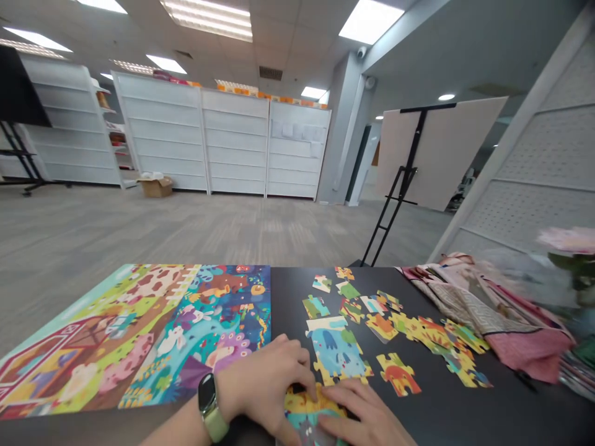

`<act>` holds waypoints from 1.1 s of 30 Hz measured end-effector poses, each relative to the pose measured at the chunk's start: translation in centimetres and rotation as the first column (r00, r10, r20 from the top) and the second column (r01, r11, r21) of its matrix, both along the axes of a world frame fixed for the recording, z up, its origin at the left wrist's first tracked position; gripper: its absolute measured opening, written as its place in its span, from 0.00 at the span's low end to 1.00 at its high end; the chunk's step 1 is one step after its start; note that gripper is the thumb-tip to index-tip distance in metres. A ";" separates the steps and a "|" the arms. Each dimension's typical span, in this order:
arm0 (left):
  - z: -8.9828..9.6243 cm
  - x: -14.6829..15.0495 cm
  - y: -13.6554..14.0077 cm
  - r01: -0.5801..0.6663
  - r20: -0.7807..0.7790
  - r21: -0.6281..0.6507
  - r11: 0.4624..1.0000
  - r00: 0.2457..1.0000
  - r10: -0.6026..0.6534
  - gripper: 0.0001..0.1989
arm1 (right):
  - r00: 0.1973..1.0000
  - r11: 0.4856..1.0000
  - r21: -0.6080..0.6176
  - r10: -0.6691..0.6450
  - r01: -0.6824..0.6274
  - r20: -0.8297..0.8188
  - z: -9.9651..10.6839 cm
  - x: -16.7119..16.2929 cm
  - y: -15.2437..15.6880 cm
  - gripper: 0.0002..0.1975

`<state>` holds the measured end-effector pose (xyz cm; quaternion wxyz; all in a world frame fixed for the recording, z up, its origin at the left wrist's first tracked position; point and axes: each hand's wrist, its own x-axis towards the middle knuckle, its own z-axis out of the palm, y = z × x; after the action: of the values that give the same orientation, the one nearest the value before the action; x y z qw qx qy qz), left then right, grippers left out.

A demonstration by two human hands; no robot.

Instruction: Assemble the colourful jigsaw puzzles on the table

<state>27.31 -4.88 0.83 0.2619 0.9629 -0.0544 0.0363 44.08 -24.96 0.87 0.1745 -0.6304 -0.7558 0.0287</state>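
Observation:
At the near edge of the black table, a joined section of jigsaw puzzle (307,412) in yellow, blue and grey lies between my hands. My left hand (274,378), with a watch on its wrist, curls over the section's left side, thumb low and fingers at the top edge. From the right, my right hand (362,415) presses bent fingers and thumb onto the same section, partly covering it. Just beyond lies another joined section (337,350), light blue with elephants. A loose orange puzzle piece (398,373) rests to its right.
A colourful picture sheet (186,334) covers the table's left part. Several loose puzzle pieces (381,325) and a yellow joined strip (432,337) lie beyond my right hand. A pink patterned cloth bag (502,316) and flowers (569,241) stand at the right edge.

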 end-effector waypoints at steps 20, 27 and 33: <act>2.2 -0.1 0.4 -0.196 -0.149 -0.053 0.979 0.971 0.186 0.24 | 0.930 0.930 0.040 -0.366 0.366 -0.020 -1.7 5.4 -1.3 0.15; 2.6 0.3 0.1 -0.231 -0.155 -0.053 0.971 0.963 0.221 0.26 | 0.921 0.919 0.084 -0.389 0.386 0.024 -1.3 5.1 -1.3 0.12; 3.2 0.2 0.0 -0.220 -0.177 -0.052 0.974 0.962 0.207 0.28 | 0.926 0.921 0.151 -0.371 0.358 0.065 -2.5 6.2 -1.2 0.10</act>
<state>27.51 -4.90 3.99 0.2941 0.9528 0.0738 -0.0163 50.27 -26.12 -1.59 0.1843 -0.7473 -0.6327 -0.0853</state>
